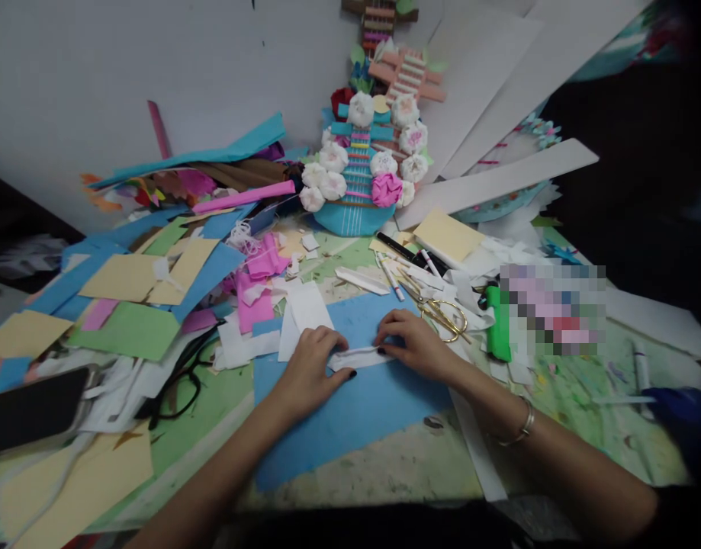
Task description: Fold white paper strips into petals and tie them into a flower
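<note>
A narrow folded strip of white paper (358, 356) lies across a blue sheet (350, 415). At the strip's left end, my left hand (314, 370) grips it between thumb and fingers. My right hand (416, 345) pinches its right end, with the fingers curled. Gold-handled scissors (450, 320) rest just beyond my right hand. Some white paper pieces (307, 309) lie behind my left hand, partly over the blue sheet's edge.
Black-framed glasses (184, 381) and a phone (35, 408) lie left. Coloured paper (127, 332) is piled there. A flower-decorated blue paper instrument (355, 217) stands at the back. A green roll (497, 324) and markers (389, 274) are to the right.
</note>
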`<control>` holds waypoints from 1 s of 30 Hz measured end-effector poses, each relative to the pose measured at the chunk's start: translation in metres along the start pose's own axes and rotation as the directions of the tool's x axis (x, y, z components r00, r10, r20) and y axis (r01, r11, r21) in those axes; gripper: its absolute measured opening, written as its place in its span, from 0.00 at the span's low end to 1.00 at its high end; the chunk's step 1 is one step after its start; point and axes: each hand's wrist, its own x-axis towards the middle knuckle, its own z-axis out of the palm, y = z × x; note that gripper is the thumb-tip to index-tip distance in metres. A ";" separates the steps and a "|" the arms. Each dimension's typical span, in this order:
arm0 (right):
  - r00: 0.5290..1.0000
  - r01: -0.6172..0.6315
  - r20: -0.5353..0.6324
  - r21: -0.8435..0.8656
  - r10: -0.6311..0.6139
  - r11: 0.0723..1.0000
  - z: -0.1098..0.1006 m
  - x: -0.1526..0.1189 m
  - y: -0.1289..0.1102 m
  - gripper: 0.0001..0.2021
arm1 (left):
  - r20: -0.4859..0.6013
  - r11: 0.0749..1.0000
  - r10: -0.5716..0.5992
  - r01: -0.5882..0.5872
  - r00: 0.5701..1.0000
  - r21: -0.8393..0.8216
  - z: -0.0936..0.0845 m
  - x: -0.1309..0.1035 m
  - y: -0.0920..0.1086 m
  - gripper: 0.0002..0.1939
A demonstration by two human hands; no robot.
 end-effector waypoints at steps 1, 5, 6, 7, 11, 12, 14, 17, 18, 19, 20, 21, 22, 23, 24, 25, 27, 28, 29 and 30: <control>1.000 0.003 -0.014 0.021 -0.003 1.000 0.000 0.001 -0.001 0.06 | 0.006 1.000 0.004 -0.004 1.000 -0.020 -0.003 0.002 0.000 0.11; 0.997 0.013 -0.077 0.225 0.005 0.974 -0.007 0.007 -0.004 0.04 | 0.071 0.993 0.018 -0.010 0.997 -0.121 -0.017 0.012 0.002 0.16; 0.995 -0.001 -0.090 0.302 0.030 0.953 -0.010 0.008 -0.004 0.04 | 0.107 0.985 0.019 0.000 0.994 -0.174 -0.021 0.017 0.001 0.16; 0.993 -0.021 -0.097 0.382 0.063 0.924 -0.012 0.010 -0.004 0.04 | 0.146 0.967 0.012 0.026 0.989 -0.254 -0.024 0.022 0.001 0.17; 0.985 -0.075 -0.063 0.682 0.161 0.728 -0.015 0.018 -0.003 0.08 | 0.294 0.663 -0.046 0.249 0.955 -0.706 -0.029 0.039 -0.002 0.26; 0.984 -0.083 -0.047 0.732 0.172 0.676 -0.014 0.020 -0.003 0.08 | 0.310 0.552 -0.047 0.283 0.950 -0.784 -0.027 0.042 -0.003 0.29; 0.979 -0.105 -0.024 0.789 0.201 0.605 -0.010 0.021 -0.003 0.10 | 0.303 0.385 -0.050 0.298 0.952 -0.873 -0.023 0.044 -0.004 0.33; 0.969 -0.136 -0.022 0.786 0.246 0.604 -0.005 0.020 -0.002 0.11 | 0.283 0.238 -0.090 0.296 0.955 -0.925 -0.014 0.042 -0.005 0.31; 0.967 -0.139 -0.028 0.772 0.252 0.620 -0.005 0.019 -0.001 0.11 | 0.280 0.206 -0.113 0.298 0.953 -0.932 -0.012 0.041 -0.006 0.29; 0.967 -0.136 -0.039 0.758 0.251 0.638 -0.004 0.017 -0.001 0.11 | 0.279 0.185 -0.135 0.301 0.951 -0.936 -0.009 0.041 -0.006 0.26; 0.967 -0.129 -0.053 0.744 0.250 0.656 -0.005 0.016 -0.001 0.12 | 0.278 0.175 -0.156 0.304 0.948 -0.936 -0.008 0.040 -0.007 0.24; 0.965 -0.122 -0.069 0.733 0.252 0.669 -0.005 0.015 -0.001 0.12 | 0.274 0.176 -0.175 0.304 0.946 -0.936 -0.007 0.040 -0.007 0.22; 0.962 -0.118 -0.084 0.728 0.259 0.675 -0.005 0.014 -0.001 0.13 | 0.265 0.183 -0.192 0.300 0.945 -0.936 -0.006 0.041 -0.007 0.21; 0.959 -0.115 -0.095 0.729 0.266 0.674 -0.005 0.014 -0.001 0.14 | 0.254 0.194 -0.207 0.294 0.945 -0.936 -0.005 0.041 -0.007 0.20; 0.957 -0.112 -0.100 0.735 0.271 0.669 -0.005 0.013 -0.001 0.14 | 0.239 0.205 -0.221 0.285 0.946 -0.936 -0.004 0.041 -0.007 0.18; 0.957 -0.104 -0.107 0.744 0.271 0.660 -0.004 0.013 -0.001 0.13 | 0.224 0.218 -0.232 0.275 0.947 -0.936 -0.003 0.041 -0.007 0.17; 0.958 -0.058 -0.141 0.760 0.251 0.647 -0.002 0.013 -0.002 0.10 | 0.194 0.240 -0.246 0.254 0.950 -0.937 -0.001 0.041 -0.007 0.15; 0.958 -0.029 -0.165 0.761 0.237 0.648 -0.001 0.013 -0.002 0.08 | 0.180 0.252 -0.249 0.243 0.952 -0.937 0.000 0.041 -0.007 0.15; 0.955 -0.005 -0.189 0.756 0.226 0.655 0.000 0.013 -0.002 0.07 | 0.165 0.264 -0.253 0.232 0.953 -0.936 0.001 0.041 -0.007 0.15; 0.951 0.012 -0.214 0.745 0.221 0.667 0.000 0.013 -0.003 0.06 | 0.148 0.277 -0.262 0.221 0.954 -0.935 0.001 0.041 -0.007 0.15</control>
